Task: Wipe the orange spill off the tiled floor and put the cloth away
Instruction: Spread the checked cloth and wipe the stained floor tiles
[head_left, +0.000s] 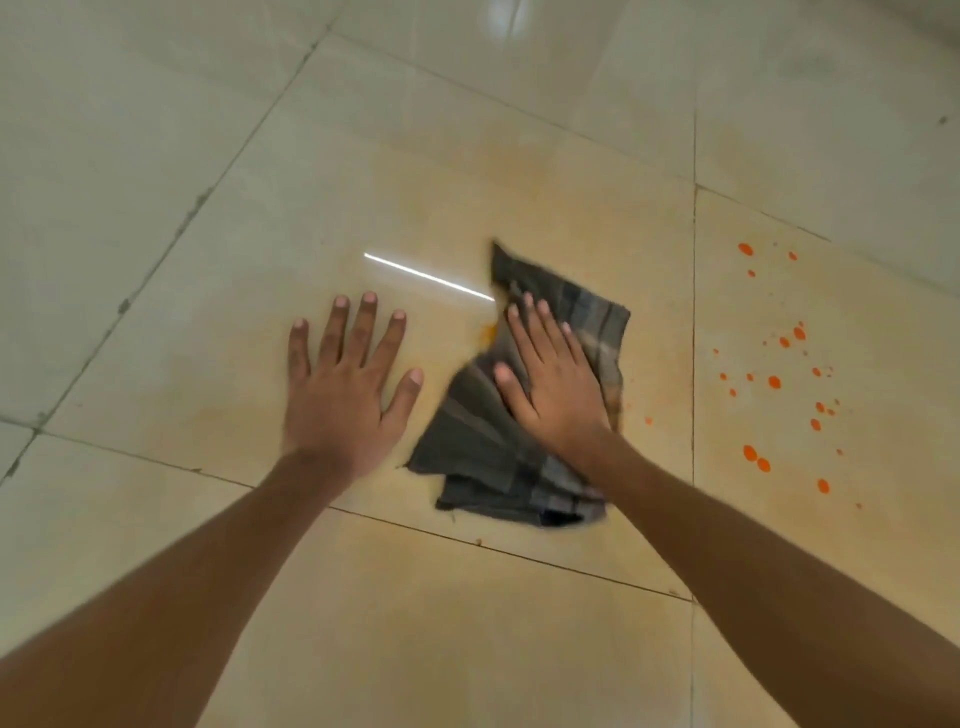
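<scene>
**Cloth under the right hand, orange drops to the right**

Glossy cream tiles (467, 156) fill the frame, divided by thin dark grout lines (694, 312) that run diagonally at left and almost vertically at right of centre. A thin white streak of reflected light (428, 277) lies on the central tile, and a soft round glare (503, 15) sits at the top edge. The central tile carries a faint yellowish, smeared tint.

The cloth (498, 457) is dark grey with a muted check pattern, thin, rumpled and folded over itself, lying flat at the centre of the frame. The right hand (556, 384) presses on it with fingers straight and close together, palm down. A small orange smear (488, 331) shows on the tile at the cloth's left edge, just beside the fingertips.

The left hand (345, 395) rests flat on bare tile left of the cloth, fingers spread wide, holding nothing, not touching the cloth.

Scattered round orange drops (774, 382) of differing sizes dot the tile at the right of the frame, past the grout line, well apart from the cloth.
</scene>
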